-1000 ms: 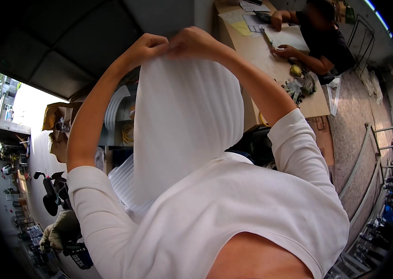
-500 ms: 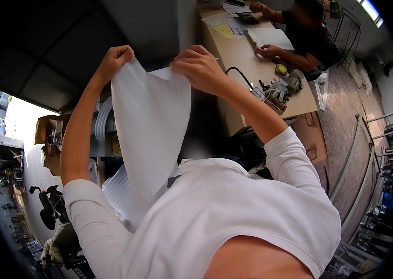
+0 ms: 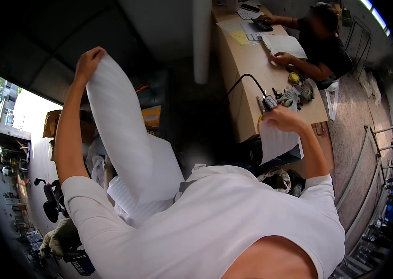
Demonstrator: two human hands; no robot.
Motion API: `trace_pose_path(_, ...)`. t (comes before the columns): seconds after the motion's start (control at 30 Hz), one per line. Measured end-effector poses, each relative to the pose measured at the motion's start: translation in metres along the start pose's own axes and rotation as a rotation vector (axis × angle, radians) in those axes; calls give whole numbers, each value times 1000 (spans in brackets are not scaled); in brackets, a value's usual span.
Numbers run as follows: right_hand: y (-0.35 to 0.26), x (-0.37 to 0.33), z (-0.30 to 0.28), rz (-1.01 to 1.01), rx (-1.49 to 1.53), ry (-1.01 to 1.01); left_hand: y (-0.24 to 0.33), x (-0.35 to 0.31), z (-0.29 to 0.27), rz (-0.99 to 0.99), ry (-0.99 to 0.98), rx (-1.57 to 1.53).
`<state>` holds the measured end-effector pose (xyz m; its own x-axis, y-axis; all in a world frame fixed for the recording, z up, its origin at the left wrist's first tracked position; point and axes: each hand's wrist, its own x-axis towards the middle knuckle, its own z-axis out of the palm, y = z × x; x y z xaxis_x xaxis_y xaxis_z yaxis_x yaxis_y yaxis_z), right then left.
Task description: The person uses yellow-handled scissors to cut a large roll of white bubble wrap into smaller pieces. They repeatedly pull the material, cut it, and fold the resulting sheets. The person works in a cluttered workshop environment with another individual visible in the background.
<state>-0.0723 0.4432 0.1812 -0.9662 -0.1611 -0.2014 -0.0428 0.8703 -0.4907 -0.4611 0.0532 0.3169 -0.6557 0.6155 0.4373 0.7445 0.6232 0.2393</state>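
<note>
My left hand (image 3: 88, 66) is raised at the upper left, its fingers closed on the top corner of a long white foam sheet (image 3: 121, 125). The sheet hangs down in a curve toward my body, over more white sheeting (image 3: 168, 160). Out to the right, at the desk's near corner, my right hand (image 3: 284, 119) grips a smaller white foam piece (image 3: 277, 143). That piece hangs below the fingers, separate from the long sheet. Something yellow shows beside these fingertips, too small to name.
A wooden desk (image 3: 245, 65) bears gloves (image 3: 298, 93), a yellow tape measure (image 3: 294, 77) and papers. Behind it a person in black (image 3: 324, 44) sits with an open book (image 3: 284, 45) and a calculator (image 3: 264, 25). Metal frames (image 3: 368, 158) stand at the right; a cardboard box (image 3: 52, 123) is at left.
My hands have moved apart: the left outward to the left with the long sheet, the right down to the desk corner with a smaller piece. The other person's hand has moved onto the calculator.
</note>
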Motion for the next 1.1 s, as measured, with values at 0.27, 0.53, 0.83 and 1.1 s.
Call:
trace_pose_path(0.27, -88, 164, -71, -465, 570, 374, 187, 12, 69, 402, -32, -260)
trace_pose_path(0.53, -70, 152, -84, -317, 565, 478, 79, -32, 65, -17, -616, -708)
trace_pose_path(0.83, -129, 158, -110, -367, -328, 617, 142, -26, 51, 85, -320, -542)
trace_pose_path(1.1, -134, 179, -94, -478, 208, 474, 156, -22, 43, 110, -325, -566)
